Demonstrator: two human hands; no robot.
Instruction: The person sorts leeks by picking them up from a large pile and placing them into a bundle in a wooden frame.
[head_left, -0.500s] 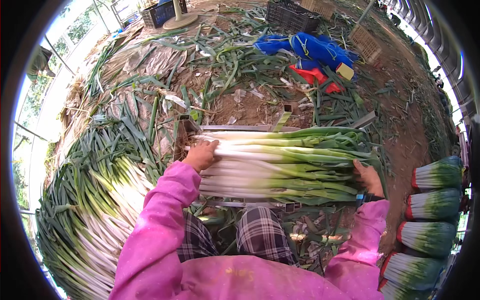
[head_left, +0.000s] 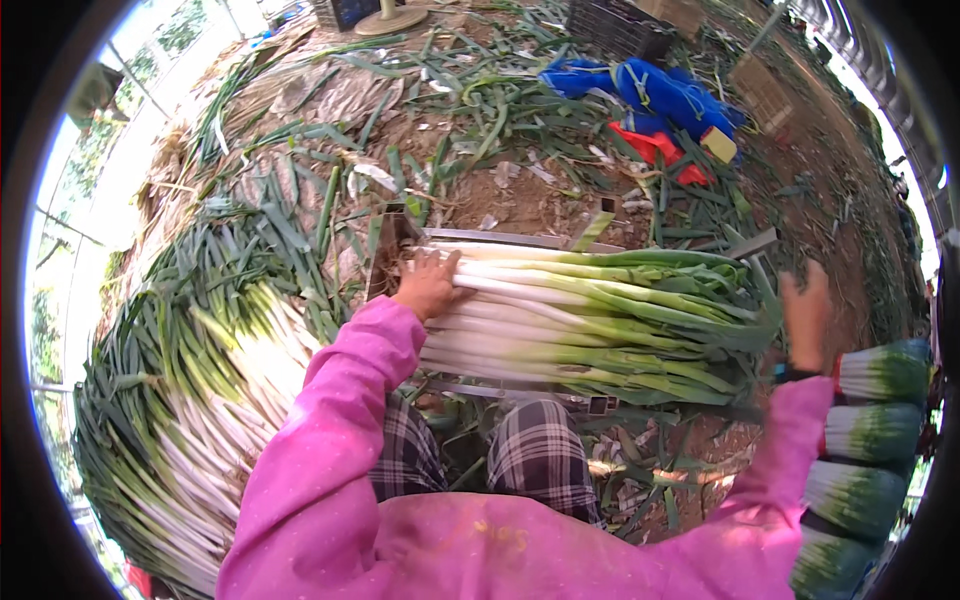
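Observation:
A row of long green onions lies side by side in a low metal frame before my knees. Their white ends point left and their green leaves right. My left hand rests on the white ends near the frame's left plate, fingers laid over the stalks. Off the leaf tips to the right, my right hand is raised and somewhat blurred, its thumb and fingers apart with nothing seen in them.
A big heap of loose green onions lies at my left. Several wrapped bundles line the right side. Beyond the frame are blue netting, a red piece, a dark crate and leaf scraps on soil.
My right hand has left the leaves and swung right and up. The left hand stays on the white ends. The whole view has shifted slightly.

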